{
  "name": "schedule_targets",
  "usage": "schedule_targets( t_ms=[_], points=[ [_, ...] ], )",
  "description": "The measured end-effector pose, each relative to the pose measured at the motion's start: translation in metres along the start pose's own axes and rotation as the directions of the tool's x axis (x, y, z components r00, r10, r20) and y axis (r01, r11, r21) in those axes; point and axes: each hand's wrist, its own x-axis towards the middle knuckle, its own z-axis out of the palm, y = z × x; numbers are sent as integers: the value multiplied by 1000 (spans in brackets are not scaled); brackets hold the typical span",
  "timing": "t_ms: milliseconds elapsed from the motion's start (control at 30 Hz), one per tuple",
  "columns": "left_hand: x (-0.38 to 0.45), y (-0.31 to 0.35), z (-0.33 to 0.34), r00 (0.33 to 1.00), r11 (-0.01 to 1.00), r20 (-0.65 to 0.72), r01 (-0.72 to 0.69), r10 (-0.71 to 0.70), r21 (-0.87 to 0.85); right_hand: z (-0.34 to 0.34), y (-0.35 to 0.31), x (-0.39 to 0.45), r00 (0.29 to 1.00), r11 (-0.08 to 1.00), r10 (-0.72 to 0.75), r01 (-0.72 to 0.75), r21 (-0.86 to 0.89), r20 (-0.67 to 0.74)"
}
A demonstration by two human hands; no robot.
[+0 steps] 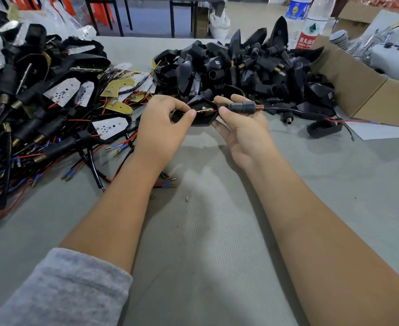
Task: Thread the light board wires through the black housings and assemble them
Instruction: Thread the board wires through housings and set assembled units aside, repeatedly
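A black housing [204,118] is held above the table between both hands. My right hand [243,128] grips its ribbed stem [242,107], which ends in a copper spring, with the thumb on top. My left hand [163,123] pinches a light board [204,111], seen edge-on, at the housing's open shell. Red and black wires [311,115] trail from the stem's spring end to the right across the table.
A pile of empty black housings [247,67] lies behind my hands. Finished units, light boards and wires [52,109] cover the left side. A cardboard box [358,90] and two bottles [309,22] stand at the right. Loose wire ends [167,182] lie under my left forearm.
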Motion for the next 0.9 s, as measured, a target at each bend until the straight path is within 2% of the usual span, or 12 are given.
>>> schedule_targets(
  t_ms=[100, 233, 333, 433, 500, 600, 667, 833, 900],
  points=[
    [0, -1, -1, 997, 994, -3, -78, 79, 82, -1, 0, 1, 1000, 1000, 17, -17, 4, 4],
    [0, 1, 0, 993, 993, -53, -100, 103, 56, 0, 2, 1, 999, 1000, 13, -13, -3, 30],
    [-1, 4, 2, 997, 996, -81, -22, 16, -84, 1, 4, 1, 999, 1000, -9, 10, -16, 53],
    [0, 6, 3, 987, 975, -63, 135, -148, -175, 2, 5, 1, 997, 999, -41, 42, -9, 63],
    [0, 6, 4, 965, 914, -7, 247, -264, -322, 3, 4, -1, 996, 999, -47, 46, 14, 71],
    [1, 8, 5, 932, 798, 81, 346, -355, -493, 4, 3, -2, 997, 999, -47, 47, 0, 69],
    [1, 9, 5, 926, 748, 59, 338, -373, -571, 4, 2, -2, 998, 999, -25, 26, -22, 62],
    [3, 5, 3, 924, 767, -95, 246, -369, -592, 5, -4, -4, 990, 990, 128, -124, -60, 65],
    [4, 3, -1, 913, 736, -108, 242, -394, -632, 3, -5, -1, 992, 989, 128, -127, -70, 13]
  ],
)
